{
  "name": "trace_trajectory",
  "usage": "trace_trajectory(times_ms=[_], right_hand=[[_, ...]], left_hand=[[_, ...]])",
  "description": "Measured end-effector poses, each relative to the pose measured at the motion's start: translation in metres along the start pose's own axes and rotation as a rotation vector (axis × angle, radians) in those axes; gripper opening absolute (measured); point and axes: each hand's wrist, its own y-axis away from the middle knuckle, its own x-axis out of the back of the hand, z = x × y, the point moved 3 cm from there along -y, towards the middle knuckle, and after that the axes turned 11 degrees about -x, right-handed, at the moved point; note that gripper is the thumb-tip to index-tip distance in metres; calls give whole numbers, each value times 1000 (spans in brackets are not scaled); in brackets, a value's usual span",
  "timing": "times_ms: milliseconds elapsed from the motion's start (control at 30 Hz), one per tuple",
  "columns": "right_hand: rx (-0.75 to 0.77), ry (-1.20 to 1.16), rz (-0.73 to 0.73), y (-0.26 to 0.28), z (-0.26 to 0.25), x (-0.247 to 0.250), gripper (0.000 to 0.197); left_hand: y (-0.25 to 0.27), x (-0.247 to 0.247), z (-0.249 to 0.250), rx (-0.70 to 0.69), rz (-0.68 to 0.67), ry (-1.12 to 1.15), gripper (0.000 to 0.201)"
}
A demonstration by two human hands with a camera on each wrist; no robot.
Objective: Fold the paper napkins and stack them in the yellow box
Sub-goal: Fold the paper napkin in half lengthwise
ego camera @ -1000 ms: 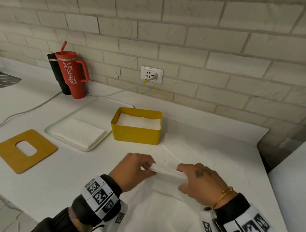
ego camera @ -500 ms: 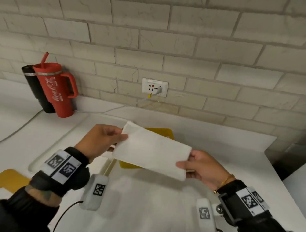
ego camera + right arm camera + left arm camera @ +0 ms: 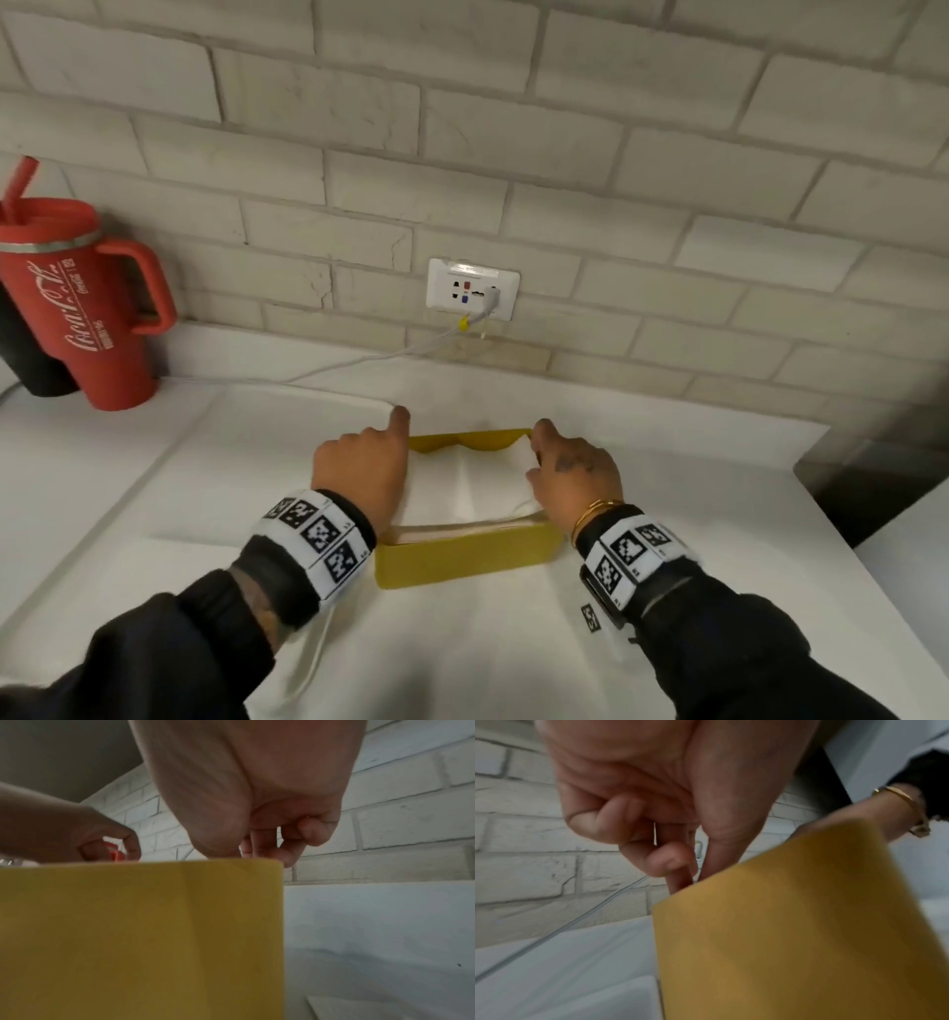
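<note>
Surface: white surface (image 3: 154,488) under a brick wall (image 3: 513,128)
Box: yellow box (image 3: 462,557), centre, stack inside
Napkin: folded napkin (image 3: 464,485) atop the stack
Left hand (image 3: 359,465): at napkin's left edge, grip unclear
Right hand (image 3: 572,475): pinching napkin's right edge

A folded white paper napkin (image 3: 464,485), creased down its middle, lies flat on top of the stack of napkins that fills the yellow box (image 3: 464,560), a low rectangular container standing upright on the white surface (image 3: 667,514).
</note>
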Motion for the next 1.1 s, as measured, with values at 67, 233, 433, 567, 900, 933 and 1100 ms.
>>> trace_trajectory(times_ms=[67, 233, 433, 567, 900, 933, 1100], right_hand=[[29, 121, -13, 0, -4, -7, 32], [5, 235, -55, -1, -7, -14, 41], [298, -152, 34, 25, -15, -3, 17], [407, -3, -332, 51, -24, -15, 32], [364, 166, -317, 32, -9, -8, 27], [347, 93, -317, 29, -13, -5, 30], [285, -4, -516, 12, -43, -12, 36]], left_hand=[[-1, -2, 4, -42, -45, -97, 56], [0, -9, 9, -75, -152, -110, 47], [5, 1, 6, -300, -43, 58, 31], [18, -6, 27, -491, -369, 491, 81], [3, -4, 24, -415, -427, 423, 79], [-4, 0, 23, -412, -346, 422, 69], [-22, -7, 35, -491, -437, 131, 32]])
